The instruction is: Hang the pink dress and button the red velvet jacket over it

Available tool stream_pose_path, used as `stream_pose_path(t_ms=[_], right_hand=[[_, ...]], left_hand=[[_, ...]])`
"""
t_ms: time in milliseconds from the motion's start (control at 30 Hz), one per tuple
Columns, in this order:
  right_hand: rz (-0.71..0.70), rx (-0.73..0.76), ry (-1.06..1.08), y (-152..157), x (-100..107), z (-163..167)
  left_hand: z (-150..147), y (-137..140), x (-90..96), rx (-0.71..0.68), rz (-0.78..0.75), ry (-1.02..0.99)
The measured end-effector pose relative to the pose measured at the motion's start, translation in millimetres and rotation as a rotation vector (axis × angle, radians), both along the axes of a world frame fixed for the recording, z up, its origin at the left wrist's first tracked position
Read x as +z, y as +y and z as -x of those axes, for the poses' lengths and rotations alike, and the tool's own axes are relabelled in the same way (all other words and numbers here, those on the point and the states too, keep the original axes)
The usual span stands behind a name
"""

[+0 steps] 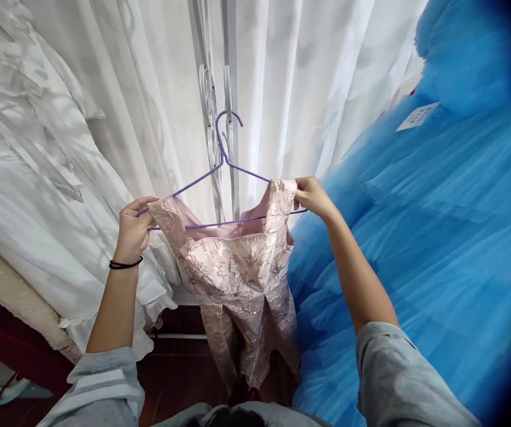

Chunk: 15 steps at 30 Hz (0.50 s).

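A pink brocade dress (246,261) with a gold-toned floral pattern hangs by its wide shoulder straps on a purple hanger (200,178). My left hand (134,228), a black band at its wrist, pinches the hanger's left end beside the left strap. At the other side, my right hand (312,196) has its fingers closed at the right strap and the hanger's right end. The hanger's hook points up in front of a pale metal stand; whether it touches the stand I cannot tell. Below, the skirt drops toward the floor.
White curtains (277,89) hang behind the metal stand (231,71). White dresses (28,178) fill the left side, above a dark red piece of furniture (6,338). A large blue tulle gown (424,237) with a white tag (418,116) crowds the right. The floor (171,379) is dark reddish.
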State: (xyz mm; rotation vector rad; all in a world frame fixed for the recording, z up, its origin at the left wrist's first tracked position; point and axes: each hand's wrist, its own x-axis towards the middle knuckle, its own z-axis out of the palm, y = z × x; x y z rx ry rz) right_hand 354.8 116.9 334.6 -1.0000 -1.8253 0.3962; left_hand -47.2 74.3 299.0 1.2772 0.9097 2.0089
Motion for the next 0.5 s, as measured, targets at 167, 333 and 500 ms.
stream_pose_path(t_ms=[167,333,500], right_hand=[[0.027,-0.128,-0.105,-27.6,-2.1,-2.3],[0.008,0.053,-0.124,-42.0,-8.5,-13.8],[-0.008,0.023,-0.110,-41.2,-16.5,-10.3]], left_hand=[[10.8,8.3,-11.8,0.058,0.014,-0.010],[17.2,5.0,-8.5,0.026,0.004,0.144],[4.8,6.4,-3.3,0.239,-0.069,0.427]])
